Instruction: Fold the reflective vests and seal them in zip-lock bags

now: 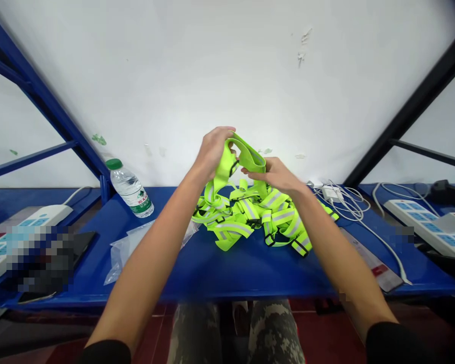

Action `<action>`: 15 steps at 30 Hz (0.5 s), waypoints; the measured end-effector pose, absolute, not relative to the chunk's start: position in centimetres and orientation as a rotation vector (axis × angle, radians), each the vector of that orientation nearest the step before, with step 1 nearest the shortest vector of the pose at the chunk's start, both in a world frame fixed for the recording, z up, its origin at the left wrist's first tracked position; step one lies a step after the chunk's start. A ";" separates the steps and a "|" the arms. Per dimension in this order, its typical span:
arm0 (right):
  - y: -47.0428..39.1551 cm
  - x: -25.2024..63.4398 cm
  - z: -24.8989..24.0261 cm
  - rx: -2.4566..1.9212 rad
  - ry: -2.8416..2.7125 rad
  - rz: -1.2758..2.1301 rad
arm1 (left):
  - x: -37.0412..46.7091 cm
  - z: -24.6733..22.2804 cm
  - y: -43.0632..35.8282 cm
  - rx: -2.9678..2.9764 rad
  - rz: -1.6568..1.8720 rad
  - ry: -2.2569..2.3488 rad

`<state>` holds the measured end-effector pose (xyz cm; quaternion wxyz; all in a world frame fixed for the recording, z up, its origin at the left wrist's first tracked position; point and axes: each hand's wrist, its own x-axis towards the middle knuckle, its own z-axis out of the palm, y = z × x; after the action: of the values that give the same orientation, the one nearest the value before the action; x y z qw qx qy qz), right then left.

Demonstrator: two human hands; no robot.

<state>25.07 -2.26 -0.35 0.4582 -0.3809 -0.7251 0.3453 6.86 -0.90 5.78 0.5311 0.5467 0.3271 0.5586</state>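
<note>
Both hands hold up a neon yellow reflective strap (249,157) with a grey stripe and a black buckle. Its upper end is gripped by my left hand (214,146), whose fingertips are partly hidden behind the band. My right hand (273,173) pinches the strap lower down on the right, thumb pointing left. Between the hands the band bends into a loop. Directly below lies a tangled pile of similar reflective straps (246,215), with black buckles showing among them.
A water bottle (131,189) with a green cap stands left on the blue shelf (227,275), near a clear plastic bag (123,250). White cables (349,202) and a flat package (373,260) lie right. Power strips (426,227) sit farther out. A white wall rises behind.
</note>
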 end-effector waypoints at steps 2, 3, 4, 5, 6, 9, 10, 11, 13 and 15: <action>-1.8 26.9 0.6 -0.864 -1.690 1.058 | 5.4 6.1 -0.4 1.261 1.183 0.793; -1.5 27.7 1.2 -0.848 -1.621 1.110 | 4.8 6.1 -0.1 1.238 1.080 0.811; -1.2 28.3 1.7 -0.845 -1.547 1.128 | 4.3 6.0 0.1 1.220 0.985 0.834; -0.8 28.8 2.2 -0.857 -1.482 1.124 | 4.0 5.7 0.4 1.212 0.911 0.862; -0.4 29.0 2.6 -0.883 -1.430 1.107 | 3.8 5.3 0.5 1.216 0.861 0.890; 0.6 28.9 3.3 -0.971 -1.360 1.022 | 4.0 4.1 0.3 1.287 0.797 0.919; 0.8 28.7 3.3 -0.984 -1.370 0.988 | 4.1 3.9 0.0 1.325 0.765 0.898; 1.0 28.6 3.4 -0.983 -1.388 0.947 | 4.1 3.8 -0.3 1.371 0.707 0.854; 1.1 28.9 3.4 -0.963 -1.413 0.856 | 3.8 4.1 -0.8 1.488 0.541 0.730; 1.1 29.6 3.6 -0.963 -1.410 0.771 | 3.4 4.7 -1.1 1.596 0.427 0.635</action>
<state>29.61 1.14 3.55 0.5925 -0.4140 -0.6062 0.3318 3.35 -1.07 4.72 0.6333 0.6979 0.2775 0.1867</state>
